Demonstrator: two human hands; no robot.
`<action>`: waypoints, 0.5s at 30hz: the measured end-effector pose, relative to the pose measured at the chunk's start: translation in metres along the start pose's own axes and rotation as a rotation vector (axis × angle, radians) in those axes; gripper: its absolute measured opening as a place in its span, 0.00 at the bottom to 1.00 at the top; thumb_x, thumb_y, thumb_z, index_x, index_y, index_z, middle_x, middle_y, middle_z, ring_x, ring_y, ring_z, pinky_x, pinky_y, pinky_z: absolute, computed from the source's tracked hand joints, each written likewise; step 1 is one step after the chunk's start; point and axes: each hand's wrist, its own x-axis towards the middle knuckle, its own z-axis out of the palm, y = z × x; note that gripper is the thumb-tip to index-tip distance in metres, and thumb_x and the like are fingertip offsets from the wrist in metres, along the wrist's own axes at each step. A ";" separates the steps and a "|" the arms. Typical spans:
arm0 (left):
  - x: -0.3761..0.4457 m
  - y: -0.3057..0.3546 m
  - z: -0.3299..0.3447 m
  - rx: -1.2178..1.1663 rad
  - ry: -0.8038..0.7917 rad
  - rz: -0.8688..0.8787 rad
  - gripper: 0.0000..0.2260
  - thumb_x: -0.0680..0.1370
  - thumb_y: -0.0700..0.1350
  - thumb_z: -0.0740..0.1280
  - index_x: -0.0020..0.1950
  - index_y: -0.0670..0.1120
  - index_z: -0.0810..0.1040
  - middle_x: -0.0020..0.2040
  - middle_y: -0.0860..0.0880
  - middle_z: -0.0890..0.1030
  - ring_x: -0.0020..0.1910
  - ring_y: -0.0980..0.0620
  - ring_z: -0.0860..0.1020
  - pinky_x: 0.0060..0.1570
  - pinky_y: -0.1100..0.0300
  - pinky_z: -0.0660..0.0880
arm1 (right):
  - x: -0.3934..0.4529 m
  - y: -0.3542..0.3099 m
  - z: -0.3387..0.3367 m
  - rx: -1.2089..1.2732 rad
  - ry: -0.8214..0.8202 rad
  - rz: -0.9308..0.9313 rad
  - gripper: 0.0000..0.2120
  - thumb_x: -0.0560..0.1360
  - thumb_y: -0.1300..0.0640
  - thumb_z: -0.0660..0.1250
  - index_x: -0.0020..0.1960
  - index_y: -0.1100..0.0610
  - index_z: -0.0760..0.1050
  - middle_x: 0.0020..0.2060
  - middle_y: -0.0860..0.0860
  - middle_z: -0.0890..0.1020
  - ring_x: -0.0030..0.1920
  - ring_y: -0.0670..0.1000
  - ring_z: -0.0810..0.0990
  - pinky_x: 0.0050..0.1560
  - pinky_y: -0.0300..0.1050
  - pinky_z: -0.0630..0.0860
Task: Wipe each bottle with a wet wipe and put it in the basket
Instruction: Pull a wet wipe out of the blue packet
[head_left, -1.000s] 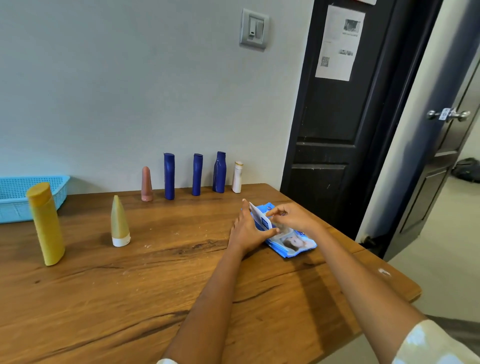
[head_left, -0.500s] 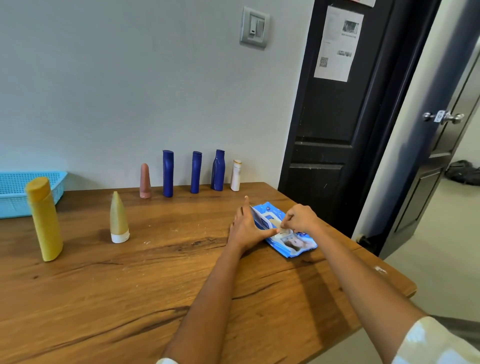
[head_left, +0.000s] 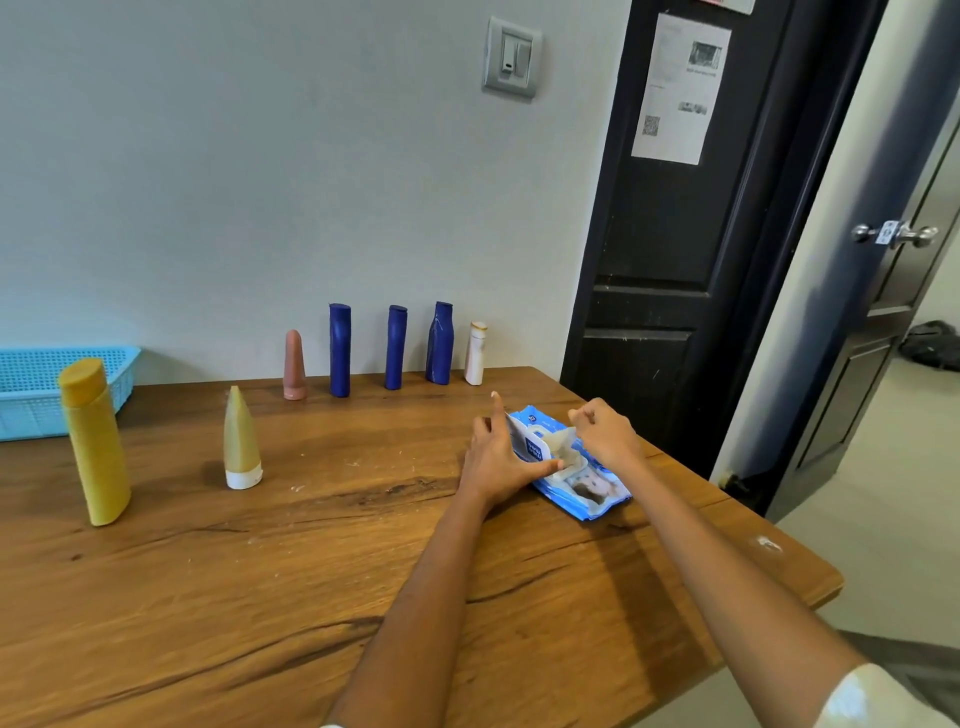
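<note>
Head view: at three o'clock on the wooden tabletop (head_left: 260, 571), the left hand (head_left: 493, 457) pins the blue wet-wipe pack (head_left: 582, 486) while the right hand (head_left: 605, 434) now pinches a pale wipe (head_left: 561, 441) partly drawn out, bottles unwiped, light-blue mesh basket (head_left: 36, 384) at nine.

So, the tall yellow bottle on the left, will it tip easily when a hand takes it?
Probably yes. The yellow bottle is tall and narrow, stands on its small end on the table and already looks tilted, so a sideways push may topple it. It looks like smooth plastic, so likely light, stiff, and perhaps slippery once wiped wet.
</note>
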 end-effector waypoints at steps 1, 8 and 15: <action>0.000 0.000 0.000 -0.014 0.000 0.003 0.56 0.65 0.61 0.75 0.76 0.54 0.35 0.71 0.44 0.58 0.68 0.46 0.66 0.65 0.46 0.70 | 0.000 -0.002 -0.002 -0.027 -0.039 0.013 0.14 0.78 0.47 0.61 0.50 0.57 0.74 0.49 0.56 0.80 0.44 0.50 0.77 0.44 0.45 0.73; -0.001 0.000 0.000 -0.033 -0.009 0.010 0.56 0.65 0.60 0.75 0.76 0.54 0.35 0.72 0.44 0.56 0.68 0.45 0.67 0.66 0.46 0.69 | 0.000 -0.001 -0.001 -0.028 -0.177 -0.001 0.07 0.76 0.53 0.65 0.40 0.53 0.72 0.41 0.52 0.78 0.39 0.46 0.74 0.37 0.38 0.69; -0.003 0.001 0.001 0.054 -0.004 0.016 0.55 0.66 0.62 0.73 0.76 0.52 0.34 0.72 0.43 0.56 0.69 0.45 0.65 0.68 0.47 0.66 | 0.001 0.001 0.012 0.442 0.047 0.251 0.13 0.81 0.53 0.55 0.61 0.59 0.69 0.55 0.58 0.77 0.49 0.52 0.79 0.51 0.48 0.80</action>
